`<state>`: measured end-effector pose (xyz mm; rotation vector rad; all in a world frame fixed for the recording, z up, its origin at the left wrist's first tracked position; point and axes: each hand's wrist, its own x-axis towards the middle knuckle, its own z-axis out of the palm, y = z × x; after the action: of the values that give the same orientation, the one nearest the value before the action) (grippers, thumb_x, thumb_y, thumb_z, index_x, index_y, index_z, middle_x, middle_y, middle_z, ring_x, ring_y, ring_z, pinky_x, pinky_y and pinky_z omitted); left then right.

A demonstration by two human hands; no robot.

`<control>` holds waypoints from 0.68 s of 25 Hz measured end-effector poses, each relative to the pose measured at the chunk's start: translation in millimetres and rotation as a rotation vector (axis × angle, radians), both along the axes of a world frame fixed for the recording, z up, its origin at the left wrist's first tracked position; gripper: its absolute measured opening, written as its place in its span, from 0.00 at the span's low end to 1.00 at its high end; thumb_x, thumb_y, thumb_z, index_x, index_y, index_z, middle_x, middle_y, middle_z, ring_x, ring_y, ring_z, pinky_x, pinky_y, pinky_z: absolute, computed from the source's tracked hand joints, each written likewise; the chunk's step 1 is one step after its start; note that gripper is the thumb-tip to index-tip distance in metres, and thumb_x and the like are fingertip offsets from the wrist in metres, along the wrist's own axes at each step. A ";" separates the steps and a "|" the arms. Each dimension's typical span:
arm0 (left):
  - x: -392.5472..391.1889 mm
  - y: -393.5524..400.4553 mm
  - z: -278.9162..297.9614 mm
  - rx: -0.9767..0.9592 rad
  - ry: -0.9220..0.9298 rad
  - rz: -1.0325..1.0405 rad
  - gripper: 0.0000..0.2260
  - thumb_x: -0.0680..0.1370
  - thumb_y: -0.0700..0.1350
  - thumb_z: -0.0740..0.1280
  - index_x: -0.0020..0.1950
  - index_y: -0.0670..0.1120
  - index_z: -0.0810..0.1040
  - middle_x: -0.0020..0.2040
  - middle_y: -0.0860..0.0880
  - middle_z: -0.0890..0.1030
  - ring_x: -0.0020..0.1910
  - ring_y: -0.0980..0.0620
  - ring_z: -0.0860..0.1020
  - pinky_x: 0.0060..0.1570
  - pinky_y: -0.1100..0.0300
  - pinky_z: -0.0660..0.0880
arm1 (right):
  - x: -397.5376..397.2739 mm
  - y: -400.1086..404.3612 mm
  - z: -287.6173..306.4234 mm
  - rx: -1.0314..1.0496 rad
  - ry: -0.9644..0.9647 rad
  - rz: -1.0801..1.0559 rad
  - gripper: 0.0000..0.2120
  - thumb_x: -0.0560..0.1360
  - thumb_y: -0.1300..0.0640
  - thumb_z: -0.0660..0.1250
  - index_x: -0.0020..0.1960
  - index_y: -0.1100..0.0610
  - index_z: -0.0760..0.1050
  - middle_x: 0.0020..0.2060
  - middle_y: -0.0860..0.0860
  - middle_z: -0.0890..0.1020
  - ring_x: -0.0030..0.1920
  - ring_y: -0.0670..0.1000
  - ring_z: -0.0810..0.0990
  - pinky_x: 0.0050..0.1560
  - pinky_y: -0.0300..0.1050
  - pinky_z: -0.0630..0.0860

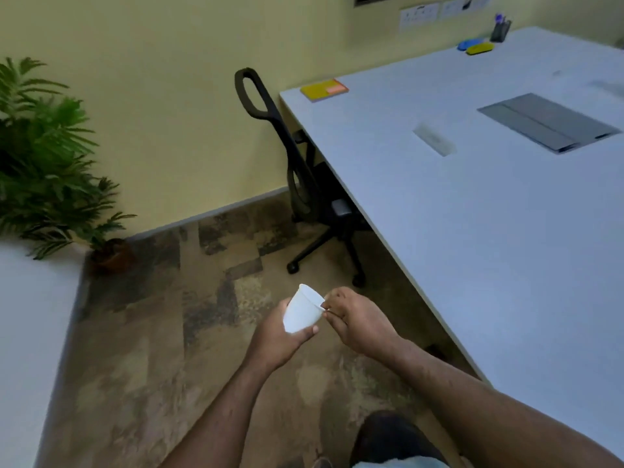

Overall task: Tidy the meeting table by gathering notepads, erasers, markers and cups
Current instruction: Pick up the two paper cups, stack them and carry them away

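You held a white cup over the floor, off the table. Left hand wrapped the cup's base, grip curled round it, cup tilted. Right hand pinched the cup's rim between thumb and fingers. On the table's far end sat a yellow notepad, two erasers, blue and yellow, touching, and a marker holder just beside them. A chair stood tucked at the table's edge, a plant at left.

white table holds notepads, erasers (far end)
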<state>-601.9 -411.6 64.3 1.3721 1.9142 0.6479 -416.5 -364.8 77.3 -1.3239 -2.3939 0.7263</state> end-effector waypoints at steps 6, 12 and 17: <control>35.0 164.2 -2.7 0.015 -0.028 -0.313 0.28 0.63 0.67 0.72 0.60 0.66 0.67 0.48 0.65 0.76 0.46 0.63 0.75 0.36 0.62 0.72 | 41.5 104.6 -3.4 -0.010 0.046 -0.375 0.13 0.79 0.45 0.61 0.59 0.47 0.78 0.50 0.45 0.76 0.45 0.43 0.75 0.44 0.37 0.75; 105.7 311.2 -18.0 -0.051 -0.081 -0.404 0.29 0.65 0.62 0.75 0.64 0.61 0.71 0.53 0.60 0.80 0.51 0.61 0.77 0.46 0.61 0.77 | 107.3 232.1 -15.9 -0.150 0.162 -0.530 0.12 0.77 0.43 0.61 0.55 0.44 0.79 0.48 0.40 0.84 0.45 0.41 0.80 0.48 0.44 0.78; 168.2 422.5 -34.9 -0.106 0.034 -0.560 0.29 0.69 0.60 0.73 0.67 0.57 0.68 0.61 0.57 0.77 0.57 0.55 0.76 0.55 0.56 0.78 | 171.0 322.9 -23.2 -0.158 0.212 -0.695 0.10 0.77 0.48 0.66 0.54 0.48 0.81 0.47 0.43 0.86 0.45 0.42 0.82 0.48 0.44 0.79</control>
<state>-433.8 10.9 29.5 1.7512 1.4574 0.2440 -245.5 -41.9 54.1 -1.8761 -1.5697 0.7926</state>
